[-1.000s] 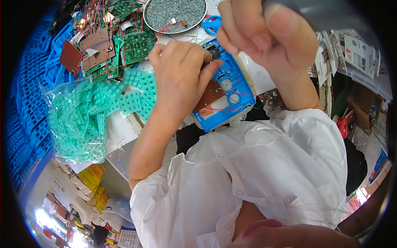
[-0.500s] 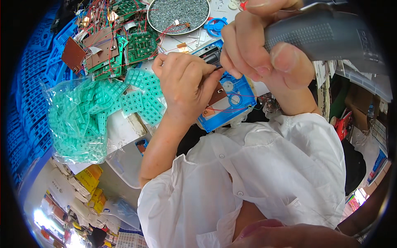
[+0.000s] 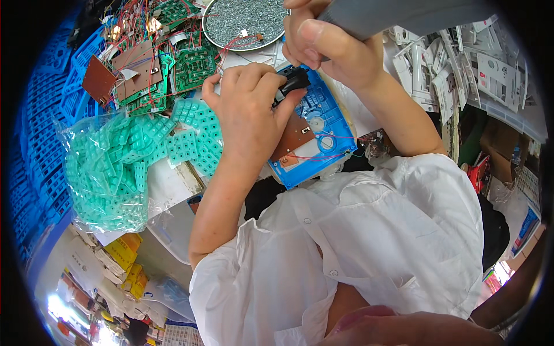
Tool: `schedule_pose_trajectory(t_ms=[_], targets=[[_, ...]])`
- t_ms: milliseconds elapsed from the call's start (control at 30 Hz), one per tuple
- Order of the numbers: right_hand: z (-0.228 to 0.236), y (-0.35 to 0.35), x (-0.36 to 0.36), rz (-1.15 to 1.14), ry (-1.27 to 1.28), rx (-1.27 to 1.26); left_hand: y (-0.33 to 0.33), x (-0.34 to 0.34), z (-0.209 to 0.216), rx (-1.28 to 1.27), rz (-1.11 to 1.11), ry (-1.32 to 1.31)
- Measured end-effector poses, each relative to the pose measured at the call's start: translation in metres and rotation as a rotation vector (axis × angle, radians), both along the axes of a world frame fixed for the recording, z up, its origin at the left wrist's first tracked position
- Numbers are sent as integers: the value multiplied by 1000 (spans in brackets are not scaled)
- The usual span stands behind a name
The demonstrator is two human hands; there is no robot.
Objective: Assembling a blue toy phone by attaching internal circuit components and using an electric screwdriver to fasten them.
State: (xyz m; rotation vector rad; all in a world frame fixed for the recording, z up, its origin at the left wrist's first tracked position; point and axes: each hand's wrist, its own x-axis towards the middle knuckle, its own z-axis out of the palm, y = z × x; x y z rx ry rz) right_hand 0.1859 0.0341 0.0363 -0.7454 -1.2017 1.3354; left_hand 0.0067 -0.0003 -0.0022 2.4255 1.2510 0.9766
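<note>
My left hand is closed, thumb and fingers around a small black plastic part at the far end of a blue plastic casing. Inside the casing lie a brown circuit board and red wires. My right hand grips a thick dark grey electric screwdriver, held above the casing's far edge. The upper frame edge cuts off part of the tool, and its tip cannot be made out.
A round dish of small screws stands beyond my hands. Green circuit boards with wires are heaped at the far left, near a clear bag of turquoise rubber keypads. White plastic panels pile up at the right; blue baskets line the left.
My right hand and the screwdriver have moved up and to the left, uncovering the white panels. My left hand has shifted slightly, and more of the black part shows.
</note>
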Motion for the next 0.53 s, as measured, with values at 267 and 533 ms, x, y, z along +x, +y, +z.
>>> schedule_pose_trajectory(t_ms=[267,533], targets=[[-10,7,10,55,-354,137,2,0,-3,10,-21,-20],[16,48,13,223,-225,516,10,-7,10,-164,-271,35]])
